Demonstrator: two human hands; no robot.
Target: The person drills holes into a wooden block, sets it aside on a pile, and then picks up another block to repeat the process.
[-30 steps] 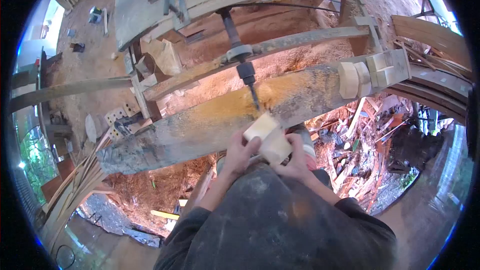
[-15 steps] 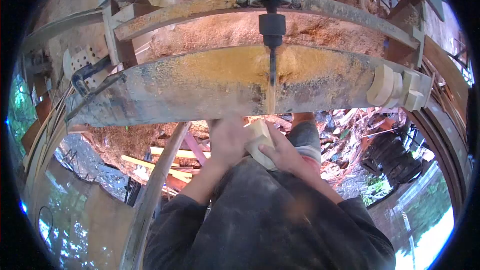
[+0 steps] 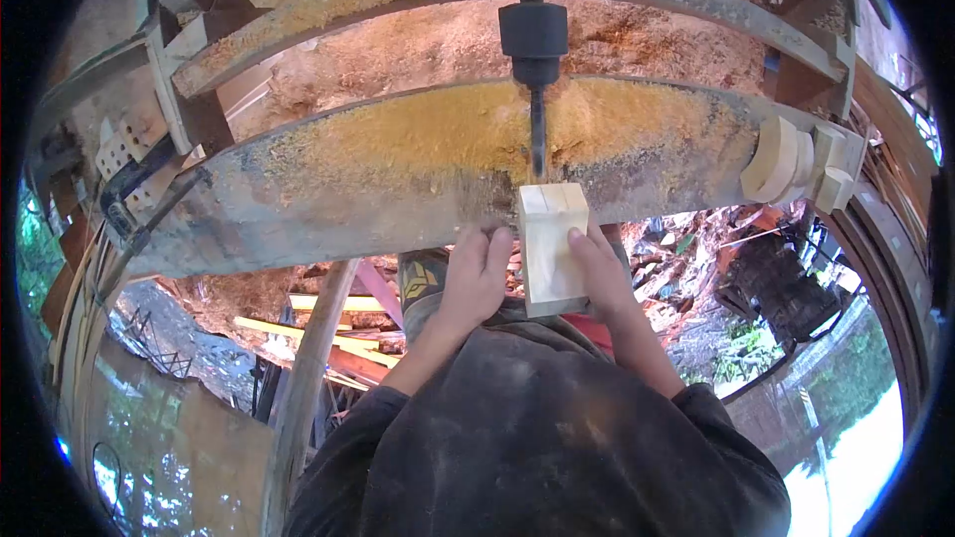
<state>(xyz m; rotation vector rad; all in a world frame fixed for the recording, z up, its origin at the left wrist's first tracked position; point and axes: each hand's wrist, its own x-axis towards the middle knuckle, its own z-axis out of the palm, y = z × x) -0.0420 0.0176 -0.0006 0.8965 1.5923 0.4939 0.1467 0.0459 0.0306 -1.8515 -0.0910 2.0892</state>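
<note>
A pale, squared wooden block [image 3: 553,254] stands out over the near edge of the work board, tilted toward me. My right hand [image 3: 603,276] grips its right side, thumb on the face and fingers behind. Left of the block, apart from it, is my left hand [image 3: 477,276] at the board's edge; its fingers are slightly blurred and loosely bent, with nothing visible in them. Just beyond the block's far end a drill bit [image 3: 538,139] points down from a dark chuck [image 3: 534,38]. Sawdust covers the wooden board [image 3: 348,174] around the bit.
Small wood pieces [image 3: 781,161] lie at the board's right end. A black clamp-like bar [image 3: 134,179] is at the left. A curved beam [image 3: 328,15] crosses behind the bit. Below are a slanted pole [image 3: 310,378], wood scraps and a dark machine part [image 3: 781,288].
The block has risen from my lap to the board's edge in my right hand. My left hand, blurred beside the block before, is now apart from it. The view has shifted slightly.
</note>
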